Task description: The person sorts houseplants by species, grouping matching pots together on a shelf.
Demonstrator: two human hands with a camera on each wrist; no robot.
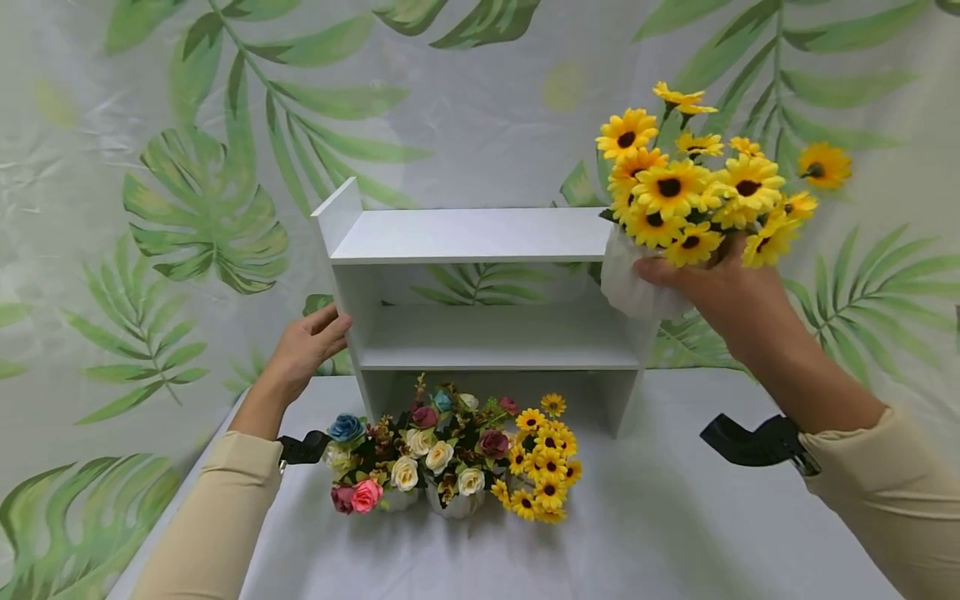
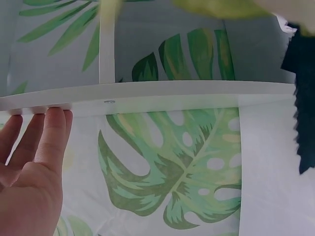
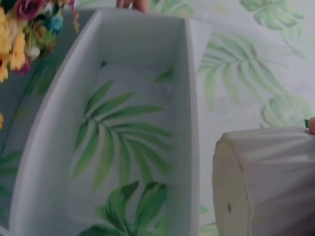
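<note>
Right hand (image 1: 722,292) grips the sunflower pot (image 1: 627,279), blooms (image 1: 670,188) upward, its long axis roughly upright.

No readable text, labels, numbers (anywhere)

A head-worn camera is looking forward and down over the table (image 1: 675,517), facing the shelf (image 1: 495,335) front-on; closer in, the left wrist view is facing its left edge, the right peering along its boards, both sharing that left panel (image 3: 142,39).
</note>
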